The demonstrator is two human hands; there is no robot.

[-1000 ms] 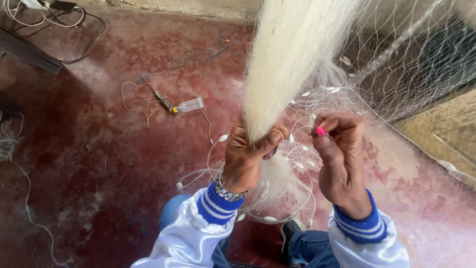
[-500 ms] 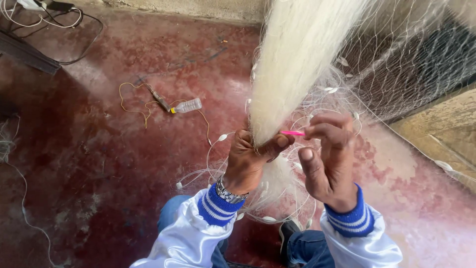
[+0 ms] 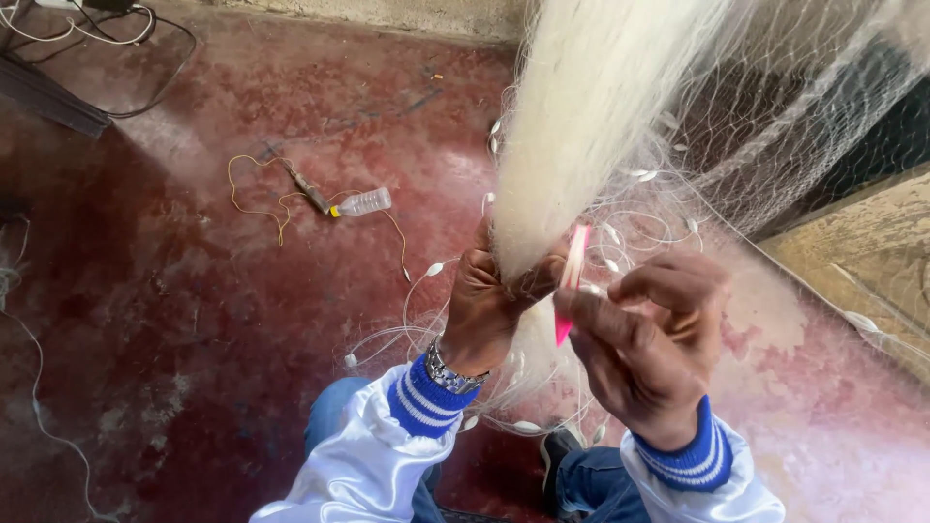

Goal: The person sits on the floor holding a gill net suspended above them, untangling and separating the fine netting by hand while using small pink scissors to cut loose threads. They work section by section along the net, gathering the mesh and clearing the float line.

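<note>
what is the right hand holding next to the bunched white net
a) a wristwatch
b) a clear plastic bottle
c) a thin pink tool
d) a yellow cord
c: the right hand pinches a thin pink tool beside the bunched white net that the left hand grips.

The pink netting needle (image 3: 570, 286), a second ago only a tip showing at the right hand's (image 3: 644, 339) fingertips and half a second ago lying crosswise between the hands, now stands nearly upright beside the gathered white net bundle (image 3: 572, 145). The right hand has dropped lower and turned, knuckles toward the camera.
</note>
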